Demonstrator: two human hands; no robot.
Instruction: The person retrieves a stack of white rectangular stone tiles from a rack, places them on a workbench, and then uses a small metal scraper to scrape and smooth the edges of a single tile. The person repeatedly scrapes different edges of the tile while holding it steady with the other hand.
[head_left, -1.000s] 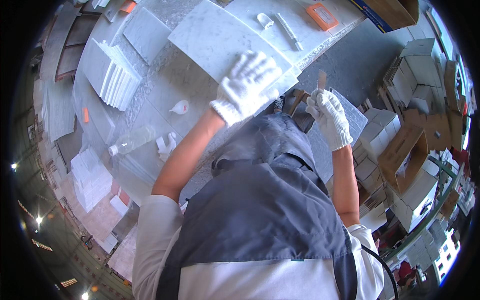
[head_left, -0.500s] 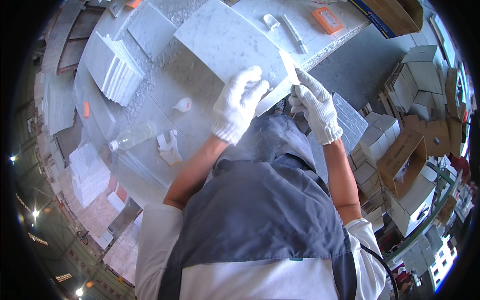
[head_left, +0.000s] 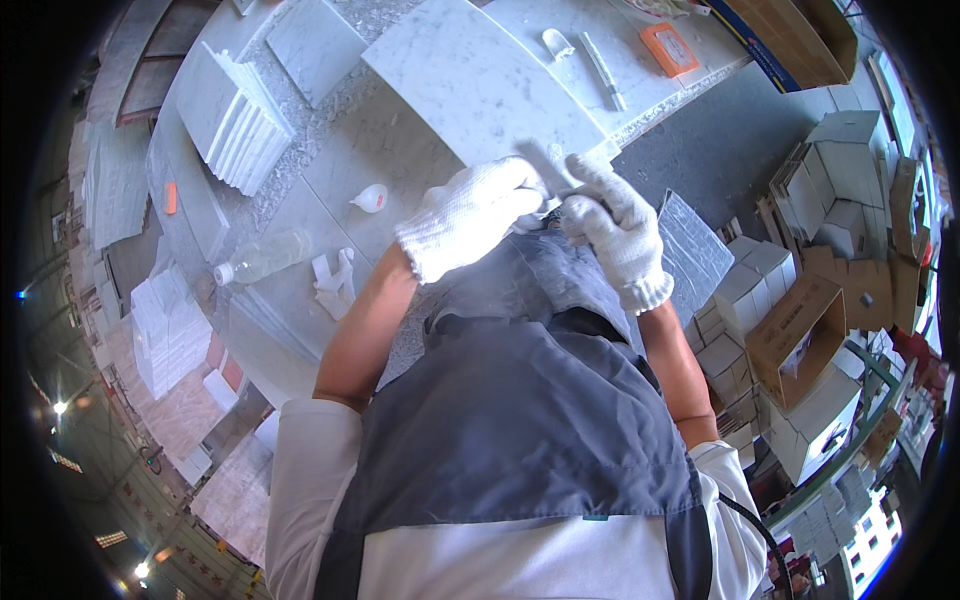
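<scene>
Both of my hands wear white knitted gloves and meet in front of my apron, at the near edge of a white marble slab (head_left: 480,75). A thin pale strip (head_left: 546,168), blurred by motion, stands between them. My right hand (head_left: 615,235) is closed with thumb and fingers pinching it. My left hand (head_left: 465,220) is closed too, its fingers curled against the same strip; the fingertips are partly hidden. The slab lies flat on the worktable, just beyond the hands.
On the table lie a white marker-like tube (head_left: 603,72), an orange box (head_left: 669,50), a small white squeeze bottle (head_left: 370,198), a clear bottle (head_left: 265,257) and a spare glove (head_left: 334,282). Stacked tiles (head_left: 235,125) stand left. An open carton (head_left: 795,340) and white boxes are right.
My left hand has left the slab's near edge and turned in toward the right hand. My right hand has drawn the strip slightly nearer and left, bringing both hands together.
</scene>
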